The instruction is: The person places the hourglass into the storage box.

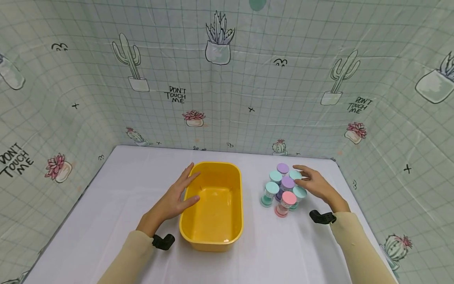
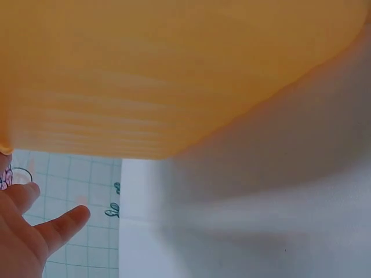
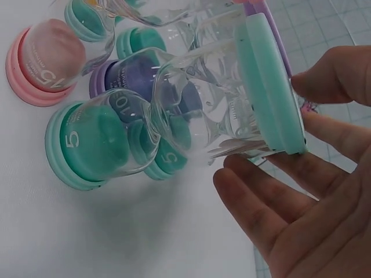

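Several sand timers stand upright in a tight cluster, with teal caps, purple caps such as the middle purple timer [image 1: 287,183], and one pink timer [image 1: 289,198] in front. My right hand [image 1: 313,184] reaches over the cluster's right side. Its fingers and thumb are spread around the cap of a teal timer [image 3: 269,87], not closed on it. My left hand [image 1: 173,200] is at the left side of a yellow plastic bin [image 1: 213,217], fingers spread, with fingertips and thumb over the rim. From the left wrist, the bin's outer wall [image 2: 145,75] fills the upper view.
A white-covered table [image 1: 142,173] bears the bin and the timers, the bin to the left of the cluster. Behind and at both sides rises a grid-patterned cloth [image 1: 230,94] printed with cacti. Each wrist wears a black camera mount, such as the right mount [image 1: 322,217].
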